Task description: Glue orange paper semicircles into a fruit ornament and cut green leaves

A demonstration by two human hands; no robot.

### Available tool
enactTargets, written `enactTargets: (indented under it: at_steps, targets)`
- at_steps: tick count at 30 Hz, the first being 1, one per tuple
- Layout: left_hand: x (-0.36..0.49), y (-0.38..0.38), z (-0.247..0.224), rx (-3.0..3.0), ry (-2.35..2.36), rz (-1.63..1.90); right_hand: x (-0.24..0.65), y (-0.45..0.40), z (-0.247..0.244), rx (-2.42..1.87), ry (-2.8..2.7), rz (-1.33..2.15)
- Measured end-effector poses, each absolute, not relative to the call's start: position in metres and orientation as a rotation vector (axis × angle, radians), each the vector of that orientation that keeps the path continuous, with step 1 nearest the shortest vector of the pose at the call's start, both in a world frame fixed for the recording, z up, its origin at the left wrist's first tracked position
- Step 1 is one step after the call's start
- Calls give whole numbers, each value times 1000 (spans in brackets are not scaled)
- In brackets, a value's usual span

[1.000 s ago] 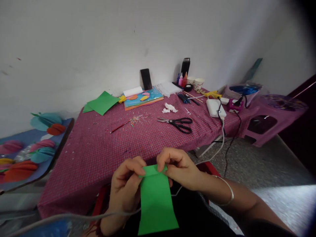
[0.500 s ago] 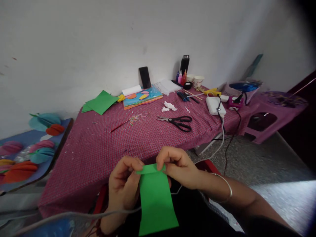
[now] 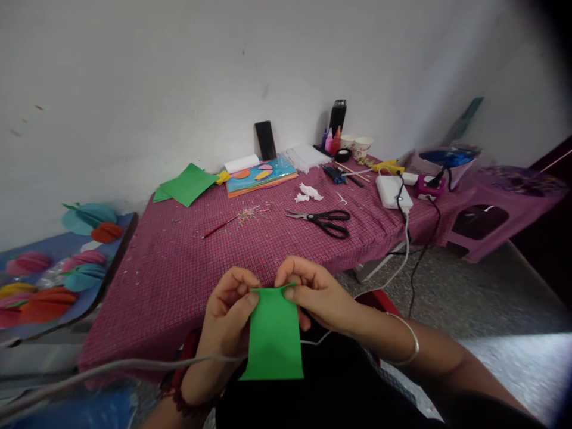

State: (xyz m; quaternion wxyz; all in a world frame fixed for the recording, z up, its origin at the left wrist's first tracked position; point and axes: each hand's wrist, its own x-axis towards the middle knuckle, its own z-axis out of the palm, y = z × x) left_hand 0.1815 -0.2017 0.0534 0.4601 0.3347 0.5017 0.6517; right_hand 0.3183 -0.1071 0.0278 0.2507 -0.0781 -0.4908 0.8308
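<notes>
A strip of green paper [image 3: 274,333] hangs down between my hands, its top edge folded. My left hand [image 3: 230,316] pinches the upper left corner between thumb and fingers. At the upper right corner, my right hand [image 3: 315,292] pinches the fold the same way, some fingers hidden behind the paper. Beyond the hands, black-handled scissors [image 3: 328,221] lie partly open on the table. More green paper sheets [image 3: 190,185] lie at the table's back left.
A checked cloth covers the table [image 3: 179,256]. On it are a stack of coloured paper [image 3: 268,176], a phone [image 3: 265,140] against the wall, crumpled tissue [image 3: 308,192], glue bottles [image 3: 333,142] and a white power box [image 3: 393,192]. Paper pumpkins [image 3: 49,304] sit at left. Cables run past both arms.
Both hands have risen slightly with the green paper. The flap at its top edge, which faced me before, now shows only as a thin edge, and the sheet looks shorter.
</notes>
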Motion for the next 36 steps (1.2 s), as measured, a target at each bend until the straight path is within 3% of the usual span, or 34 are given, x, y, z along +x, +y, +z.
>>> enactTargets:
  at_steps: [16, 23, 29, 32, 36]
  targets:
    - [186, -207, 53, 906, 886, 1698, 328, -113, 36, -67, -1566, 1997]
    - [177, -204, 55, 957, 959, 1683, 331, -106, 35, 61, -1858, 1264]
    - [171, -201, 44, 1029, 1198, 1291, 332, -100, 38, 136, -2028, 1010]
    - [172, -204, 46, 956, 1260, 1306, 335, -97, 42, 117, -2067, 1086]
    - [175, -207, 51, 997, 1342, 1358, 336, -91, 48, -104, -1928, 1577]
